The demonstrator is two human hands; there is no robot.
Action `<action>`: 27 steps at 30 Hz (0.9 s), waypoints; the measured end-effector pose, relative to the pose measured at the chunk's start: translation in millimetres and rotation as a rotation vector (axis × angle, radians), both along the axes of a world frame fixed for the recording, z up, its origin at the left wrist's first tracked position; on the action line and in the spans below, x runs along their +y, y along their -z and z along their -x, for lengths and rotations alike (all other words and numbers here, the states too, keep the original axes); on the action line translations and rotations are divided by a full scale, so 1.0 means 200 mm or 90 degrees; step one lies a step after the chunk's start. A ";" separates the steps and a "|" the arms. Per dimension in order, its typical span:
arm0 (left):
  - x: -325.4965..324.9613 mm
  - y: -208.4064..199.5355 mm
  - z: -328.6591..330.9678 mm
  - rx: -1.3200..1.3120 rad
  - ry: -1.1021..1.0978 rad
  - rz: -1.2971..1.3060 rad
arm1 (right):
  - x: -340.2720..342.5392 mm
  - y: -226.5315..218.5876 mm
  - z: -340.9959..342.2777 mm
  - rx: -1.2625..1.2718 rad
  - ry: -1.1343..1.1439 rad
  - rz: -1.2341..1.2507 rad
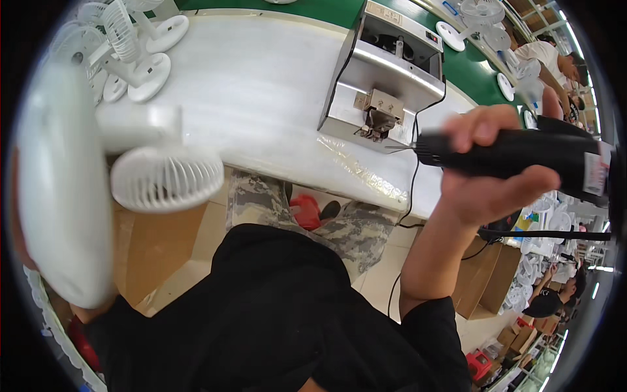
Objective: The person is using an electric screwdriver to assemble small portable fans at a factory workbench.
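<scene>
My left hand (23, 251), mostly hidden, holds a white desk fan (65, 189), tilted and smeared by motion at the left. The fan's broad smooth disc faces up close to the camera, and its slatted cage (168, 179) sits to the right of it, over the table's near edge. In my right hand (486, 183) is a black electric screwdriver (522, 153), fingers wrapped round its body. Its thin bit points left, close to the front of a silver metal screw feeder (382, 85) standing on the white tabletop (261, 85).
Several white fans (147, 72) stand at the back left, and others (473, 19) line the green surface at the back right. Cardboard boxes (157, 248) lie below the table on both sides. A black cable (413, 189) hangs over the edge. People (555, 62) work at the right.
</scene>
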State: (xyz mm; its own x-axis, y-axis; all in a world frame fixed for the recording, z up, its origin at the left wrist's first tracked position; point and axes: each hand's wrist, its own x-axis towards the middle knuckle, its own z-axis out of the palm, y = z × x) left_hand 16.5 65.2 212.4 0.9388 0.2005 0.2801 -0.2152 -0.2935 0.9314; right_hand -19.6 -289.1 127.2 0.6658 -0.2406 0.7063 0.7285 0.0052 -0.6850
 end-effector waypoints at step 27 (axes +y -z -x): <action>-0.49 1.19 0.11 0.326 0.533 0.188 | 0.15 0.01 -0.07 0.161 0.040 -0.047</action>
